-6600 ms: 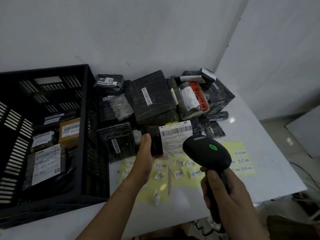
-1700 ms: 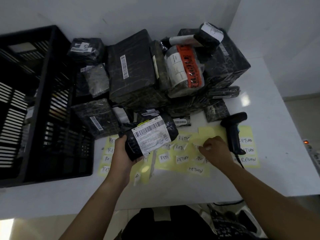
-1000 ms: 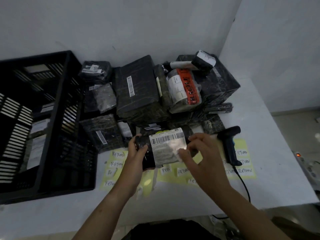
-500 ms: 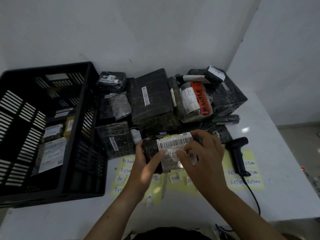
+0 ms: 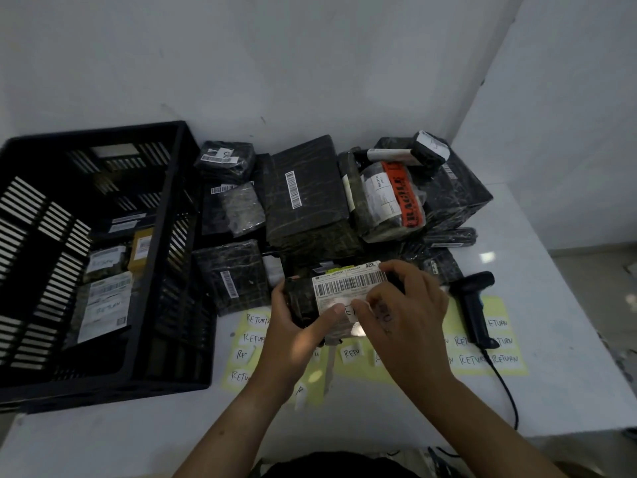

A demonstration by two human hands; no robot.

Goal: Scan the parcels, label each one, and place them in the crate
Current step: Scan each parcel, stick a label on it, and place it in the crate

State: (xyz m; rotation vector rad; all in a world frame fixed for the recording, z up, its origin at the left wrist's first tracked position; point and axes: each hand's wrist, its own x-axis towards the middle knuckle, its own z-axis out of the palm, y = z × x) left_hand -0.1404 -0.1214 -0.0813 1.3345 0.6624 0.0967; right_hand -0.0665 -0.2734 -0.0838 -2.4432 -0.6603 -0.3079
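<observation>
A small black-wrapped parcel with a white barcode label is held above the table's middle. My left hand grips its left end, thumb lying across the label. My right hand curls over its right side, fingers pressing a white RETURN sticker onto the label. The black barcode scanner lies on the table to the right, its cable trailing to the front edge. The black slatted crate stands at the left with several labelled parcels inside.
A pile of black-wrapped parcels fills the back of the white table, one with an orange FRAGILE tape. Yellow sheets with RETURN stickers lie under and beside my hands. Walls stand behind and to the right.
My right hand laid the scanner on the table, picked a RETURN sticker off the yellow sheet and brought it onto the parcel's label. My left hand has kept hold of the parcel throughout.
</observation>
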